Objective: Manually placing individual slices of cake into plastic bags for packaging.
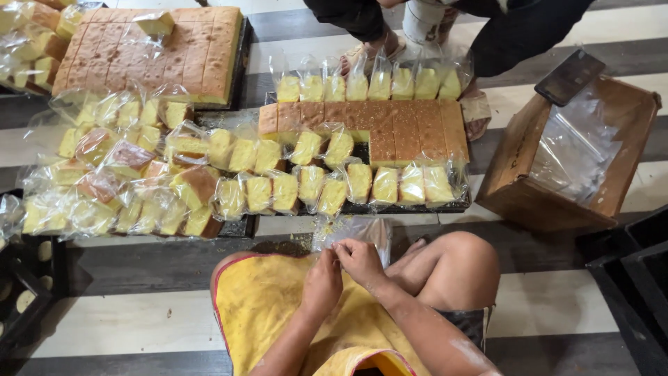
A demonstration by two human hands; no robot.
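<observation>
Both the left hand (321,280) and right hand (360,261) pinch an empty clear bag (362,231), fingers closed on its mouth. Opening the bag seems the step in hand; next it needs a cake slice (332,196) from the tray (410,207)

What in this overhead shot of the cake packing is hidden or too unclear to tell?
- Head view: the fingertips of left hand and right hand overlap, so their grip on the clear plastic bag is unclear.
- The bag's contents: glare hides them.
- The person opposite: cut off by the top edge.
- Cardboard box depth: clear bags cover it.
</observation>
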